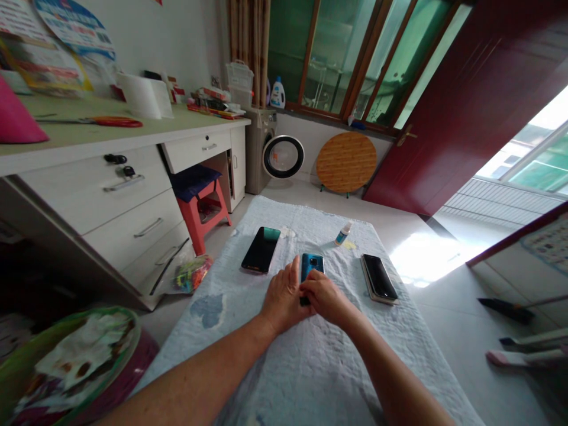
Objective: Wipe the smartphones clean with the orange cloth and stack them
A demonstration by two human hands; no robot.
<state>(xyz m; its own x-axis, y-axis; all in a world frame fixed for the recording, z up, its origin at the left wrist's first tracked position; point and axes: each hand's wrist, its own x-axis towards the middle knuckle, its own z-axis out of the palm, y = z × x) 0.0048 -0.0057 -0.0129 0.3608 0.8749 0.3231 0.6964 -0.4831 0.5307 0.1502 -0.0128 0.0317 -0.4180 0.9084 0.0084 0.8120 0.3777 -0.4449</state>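
A smartphone (312, 264) with a glossy blue back and a dark camera block lies back side up on the cloth-covered table. My left hand (284, 299) is closed along its left edge, fingers pointing away from me. Curled fingers of my right hand (327, 296) rest over the phone's lower part, pinched together; what they hold, if anything, is hidden. The hands touch near the phone's bottom end. To the left lies a larger black phone (261, 249), screen up. On the right is another dark-screened phone (380, 278). A small spray bottle (343, 234) stands beyond the blue phone.
A pale blue quilted cloth (306, 367) covers the table. At left are a white desk (128, 201), a red stool (205, 207) and a bin (133, 349) full of waste. Behind stand a washing machine (257, 154) with its door open and a round wooden tabletop (347, 162).
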